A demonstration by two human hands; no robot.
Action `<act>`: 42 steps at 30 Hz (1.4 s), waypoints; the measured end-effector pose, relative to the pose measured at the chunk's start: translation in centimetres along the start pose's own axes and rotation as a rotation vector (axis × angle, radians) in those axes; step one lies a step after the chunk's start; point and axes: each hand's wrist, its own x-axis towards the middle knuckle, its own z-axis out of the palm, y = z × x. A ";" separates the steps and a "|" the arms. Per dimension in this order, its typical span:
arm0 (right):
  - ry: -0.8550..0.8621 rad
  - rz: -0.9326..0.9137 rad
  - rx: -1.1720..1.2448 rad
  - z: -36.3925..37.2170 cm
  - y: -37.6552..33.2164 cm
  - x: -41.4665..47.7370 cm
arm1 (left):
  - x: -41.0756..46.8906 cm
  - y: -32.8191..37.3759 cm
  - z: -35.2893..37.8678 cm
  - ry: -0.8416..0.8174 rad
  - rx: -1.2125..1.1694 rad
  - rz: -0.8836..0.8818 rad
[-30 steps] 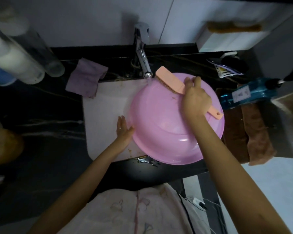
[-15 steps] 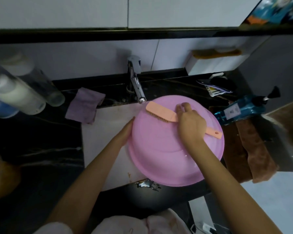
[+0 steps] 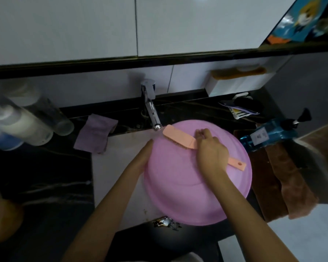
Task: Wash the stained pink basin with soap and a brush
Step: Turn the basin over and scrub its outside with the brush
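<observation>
I take the tap (image 3: 151, 114) as my mark: the basin (image 3: 178, 190) sits in the sink (image 3: 112, 176) just below and to the right of the spout, its far rim almost under the nozzle, and it looks turned bottom-up (I can't be sure from this angle). The brush (image 3: 178, 138) lies across the part of the basin nearest the tap, bristles down on the pink surface. Its long axis is what the next stroke turns on: the head sits just beside the spout, and the handle runs away from the tap to the right and toward me, the end with the hole sticking out past my right hand (image 3: 210, 152). That hand is wrapped round the neck of the brush, fingers curled over the top, so the head lies on its tap side. My left hand (image 3: 142, 157) is flat, fingers straight, pressed against the basin rim below and a little left of the tap, holding nothing. I judge this to be mid-scrub, with the right hand the only one placed to work; strokes should run along that tap-to-handle line while the left braces against the push. Whether water runs from the tap I cannot tell. A blue bottle (image 3: 263, 135), perhaps the soap, lies well right of the tap, and a cloth (image 3: 96, 136) lies to its left
</observation>
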 end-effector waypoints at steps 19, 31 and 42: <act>0.053 -0.030 -0.012 0.3 0.6 0.5 | -4.0 -1.2 1.4 0.159 -0.387 0.098; 0.088 -0.034 -0.001 1.2 1.2 0.1 | -1.7 -1.1 1.0 -0.033 -0.450 0.059; 0.176 -0.043 0.058 2.2 2.6 -0.2 | -1.9 0.6 0.8 -0.026 -0.236 0.109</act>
